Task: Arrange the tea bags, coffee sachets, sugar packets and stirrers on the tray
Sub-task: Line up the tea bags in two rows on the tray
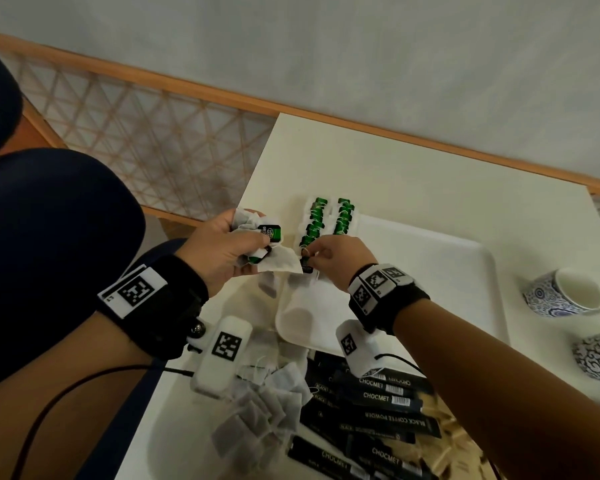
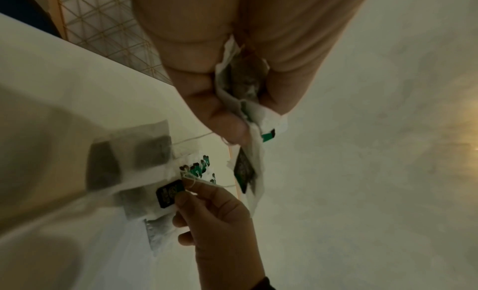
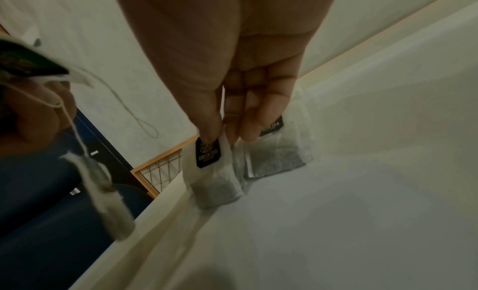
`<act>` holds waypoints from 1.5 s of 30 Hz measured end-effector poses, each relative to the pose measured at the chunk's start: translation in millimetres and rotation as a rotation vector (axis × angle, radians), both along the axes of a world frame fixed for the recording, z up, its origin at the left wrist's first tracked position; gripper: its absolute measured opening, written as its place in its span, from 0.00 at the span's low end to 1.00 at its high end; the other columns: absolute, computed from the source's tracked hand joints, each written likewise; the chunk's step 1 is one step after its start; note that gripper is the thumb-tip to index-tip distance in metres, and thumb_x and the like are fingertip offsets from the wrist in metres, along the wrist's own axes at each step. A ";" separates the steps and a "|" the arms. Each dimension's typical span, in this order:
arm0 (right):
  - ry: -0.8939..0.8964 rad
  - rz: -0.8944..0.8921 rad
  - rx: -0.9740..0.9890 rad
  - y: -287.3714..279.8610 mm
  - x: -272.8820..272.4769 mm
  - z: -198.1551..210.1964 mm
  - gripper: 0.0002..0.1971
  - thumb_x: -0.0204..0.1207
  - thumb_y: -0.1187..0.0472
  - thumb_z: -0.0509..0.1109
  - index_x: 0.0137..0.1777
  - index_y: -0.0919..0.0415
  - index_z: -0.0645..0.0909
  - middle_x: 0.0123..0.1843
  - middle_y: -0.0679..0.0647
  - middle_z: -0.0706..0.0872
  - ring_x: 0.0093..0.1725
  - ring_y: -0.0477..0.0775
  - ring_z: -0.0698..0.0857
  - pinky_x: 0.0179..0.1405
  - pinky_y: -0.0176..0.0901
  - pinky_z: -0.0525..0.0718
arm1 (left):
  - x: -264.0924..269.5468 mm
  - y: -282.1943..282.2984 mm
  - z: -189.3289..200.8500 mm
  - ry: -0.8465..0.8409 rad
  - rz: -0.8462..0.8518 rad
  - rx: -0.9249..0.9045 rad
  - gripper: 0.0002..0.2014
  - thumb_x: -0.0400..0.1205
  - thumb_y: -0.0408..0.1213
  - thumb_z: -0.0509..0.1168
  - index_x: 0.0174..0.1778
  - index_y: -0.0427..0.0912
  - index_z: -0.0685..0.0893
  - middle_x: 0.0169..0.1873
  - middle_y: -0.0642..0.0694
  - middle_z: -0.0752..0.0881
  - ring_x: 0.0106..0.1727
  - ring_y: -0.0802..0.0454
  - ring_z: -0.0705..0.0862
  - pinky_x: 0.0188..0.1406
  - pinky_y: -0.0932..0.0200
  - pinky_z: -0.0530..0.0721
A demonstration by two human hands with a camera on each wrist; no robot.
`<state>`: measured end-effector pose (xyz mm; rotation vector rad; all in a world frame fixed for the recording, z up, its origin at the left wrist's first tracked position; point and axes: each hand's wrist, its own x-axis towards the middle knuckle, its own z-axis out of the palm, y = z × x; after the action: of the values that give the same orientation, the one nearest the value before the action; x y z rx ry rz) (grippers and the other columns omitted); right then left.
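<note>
The right hand point(image 1: 329, 259) pinches the dark paper tag of a single tea bag point(image 3: 214, 180) between thumb and fingertips, with the bag lowered against the near left corner of the white tray point(image 1: 465, 258), at the near end of the rows of tea bags point(image 1: 326, 221) laid there with their green tags overlapping. Holding it by the tag seems to let the bag settle flat and in line with its neighbours. The left hand point(image 1: 222, 247) is curled round a bunch of tea bags point(image 1: 257, 237), held up off the tabletop point(image 1: 413, 168) just beside the right hand, apparently as a ready supply so each next bag is close by; strings and one bag dangle from that bunch in the right wrist view. Nearer the person, off the tray, lies a loose heap of tea bags point(image 1: 260, 410), and beside it a pile of black coffee sachets point(image 1: 371, 420). Pale wooden stirrers point(image 1: 444, 441) show past the sachets, partly hidden by the right forearm. By my reading, the tea rows are well begun while coffee and stirrers are yet to be placed; sugar packets I cannot make out. Two blue-patterned cups point(image 1: 565, 292) stand to the right of the tray.
</note>
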<state>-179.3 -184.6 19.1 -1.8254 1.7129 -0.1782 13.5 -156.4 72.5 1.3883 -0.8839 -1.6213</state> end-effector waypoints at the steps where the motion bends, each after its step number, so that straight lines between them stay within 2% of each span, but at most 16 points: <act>1: -0.004 -0.007 -0.030 1.0 -1.2 -1.6 0.11 0.77 0.55 0.68 0.58 0.48 0.84 0.44 0.45 0.82 0.45 0.49 0.82 0.38 0.37 0.76 | -2.3 0.0 1.4 0.000 0.001 -0.003 0.11 0.79 0.21 0.64 0.44 0.43 0.80 0.25 0.50 0.85 0.20 0.59 0.82 0.22 0.64 0.83; 3: -0.071 -0.025 -0.114 5.6 -4.3 -1.1 0.16 0.75 0.52 0.71 0.62 0.46 0.81 0.52 0.46 0.79 0.47 0.48 0.81 0.46 0.39 0.79 | -6.3 0.7 4.0 0.002 -0.002 -0.014 0.11 0.79 0.21 0.64 0.43 0.43 0.80 0.25 0.49 0.84 0.19 0.59 0.81 0.21 0.64 0.83; 6: -0.233 0.091 -0.116 18.6 -1.9 1.9 0.25 0.68 0.50 0.77 0.65 0.47 0.78 0.56 0.44 0.77 0.48 0.43 0.79 0.48 0.33 0.77 | -11.9 1.9 6.8 0.009 -0.033 -0.024 0.11 0.79 0.21 0.65 0.44 0.44 0.81 0.26 0.50 0.85 0.24 0.57 0.84 0.23 0.63 0.84; 10: -0.317 0.087 -0.084 34.2 12.2 1.3 0.32 0.62 0.47 0.79 0.67 0.49 0.73 0.62 0.48 0.80 0.58 0.48 0.80 0.57 0.44 0.80 | -22.9 4.6 12.0 0.051 -0.067 -0.014 0.11 0.79 0.22 0.65 0.44 0.44 0.80 0.30 0.48 0.85 0.26 0.57 0.85 0.24 0.63 0.84; 12: -0.321 0.016 -0.118 37.4 16.2 9.8 0.22 0.70 0.55 0.76 0.63 0.53 0.76 0.58 0.52 0.83 0.55 0.52 0.82 0.54 0.46 0.81 | -28.0 6.4 14.2 0.077 -0.076 -0.003 0.11 0.79 0.21 0.64 0.43 0.43 0.80 0.30 0.47 0.86 0.27 0.55 0.86 0.22 0.63 0.84; 15: -0.301 -0.031 -0.104 41.6 13.8 18.0 0.02 0.74 0.62 0.70 0.45 0.58 0.82 0.41 0.53 0.85 0.43 0.56 0.83 0.43 0.45 0.80 | -32.0 9.1 17.1 0.099 -0.088 0.005 0.10 0.79 0.20 0.64 0.43 0.41 0.80 0.30 0.45 0.86 0.24 0.56 0.85 0.20 0.63 0.83; 20: -0.274 -0.079 -0.044 49.5 -7.0 11.7 0.11 0.76 0.61 0.70 0.33 0.49 0.80 0.30 0.43 0.80 0.39 0.51 0.82 0.36 0.34 0.75 | -26.1 7.9 16.1 0.087 -0.047 0.023 0.11 0.79 0.21 0.65 0.44 0.44 0.81 0.32 0.46 0.85 0.21 0.59 0.83 0.20 0.66 0.81; 23: -0.262 -0.122 0.019 51.3 -22.2 7.0 0.13 0.77 0.66 0.67 0.54 0.50 0.87 0.40 0.41 0.83 0.44 0.46 0.82 0.43 0.27 0.75 | -21.0 5.9 14.5 0.072 -0.023 0.022 0.11 0.80 0.23 0.64 0.47 0.45 0.80 0.35 0.45 0.83 0.18 0.61 0.81 0.20 0.68 0.81; 25: -0.201 -0.119 0.027 50.7 -29.5 5.9 0.17 0.77 0.65 0.66 0.63 0.49 0.84 0.44 0.43 0.83 0.43 0.44 0.81 0.39 0.23 0.74 | -17.9 4.3 12.9 0.072 0.000 0.025 0.11 0.80 0.23 0.64 0.51 0.44 0.80 0.36 0.45 0.82 0.18 0.61 0.81 0.20 0.68 0.81; 27: -0.130 -0.093 -0.005 50.7 -33.3 6.6 0.16 0.77 0.62 0.66 0.62 0.47 0.84 0.36 0.43 0.83 0.36 0.43 0.80 0.33 0.24 0.73 | -15.1 3.3 10.3 0.072 0.021 0.034 0.12 0.80 0.23 0.64 0.54 0.43 0.79 0.37 0.45 0.82 0.19 0.61 0.82 0.20 0.67 0.81; 30: -0.154 -0.142 -0.037 51.0 -38.1 7.5 0.12 0.77 0.63 0.63 0.53 0.45 0.79 0.30 0.51 0.83 0.30 0.48 0.79 0.31 0.39 0.77 | -12.7 2.9 5.5 0.058 0.033 0.045 0.11 0.80 0.23 0.64 0.47 0.45 0.81 0.38 0.45 0.83 0.26 0.57 0.85 0.21 0.66 0.82; 32: -0.141 -0.149 -0.041 50.1 -41.2 8.1 0.11 0.76 0.65 0.61 0.47 0.46 0.76 0.33 0.56 0.85 0.33 0.54 0.81 0.32 0.42 0.77 | -13.0 3.2 4.2 0.053 0.019 0.045 0.11 0.81 0.23 0.63 0.46 0.46 0.80 0.37 0.45 0.83 0.23 0.58 0.83 0.21 0.66 0.82; 35: -0.040 -0.085 -0.004 46.2 -46.2 12.2 0.16 0.74 0.68 0.59 0.44 0.47 0.85 0.44 0.48 0.87 0.43 0.52 0.82 0.36 0.35 0.77 | -14.7 3.0 3.2 0.051 -0.004 0.045 0.11 0.80 0.22 0.63 0.46 0.45 0.80 0.35 0.45 0.83 0.21 0.60 0.83 0.20 0.66 0.81; 39: 0.046 -0.035 0.046 45.2 -49.2 19.9 0.23 0.76 0.70 0.56 0.63 0.53 0.85 0.66 0.51 0.84 0.60 0.50 0.81 0.56 0.34 0.76 | -18.0 3.3 1.3 0.026 -0.029 0.045 0.11 0.80 0.22 0.63 0.46 0.45 0.80 0.31 0.48 0.81 0.18 0.61 0.81 0.20 0.66 0.81; 41: 0.116 -0.010 0.033 44.6 -51.0 21.8 0.25 0.77 0.72 0.54 0.67 0.52 0.82 0.69 0.53 0.82 0.67 0.53 0.79 0.63 0.36 0.75 | -20.0 3.9 1.2 0.019 -0.035 0.042 0.11 0.81 0.22 0.63 0.45 0.44 0.79 0.27 0.49 0.80 0.14 0.62 0.77 0.19 0.67 0.80; 45: 0.177 0.024 -0.038 40.1 -53.5 28.7 0.20 0.82 0.66 0.55 0.64 0.51 0.84 0.64 0.48 0.86 0.66 0.52 0.80 0.63 0.37 0.74 | -20.6 3.4 -1.3 0.027 -0.048 0.040 0.10 0.81 0.22 0.62 0.44 0.43 0.78 0.18 0.54 0.81 0.13 0.62 0.76 0.18 0.67 0.81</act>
<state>-232.8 -144.5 47.8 -1.9383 1.8167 -0.0401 -7.1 -153.1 71.1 1.3791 -0.8795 -1.6984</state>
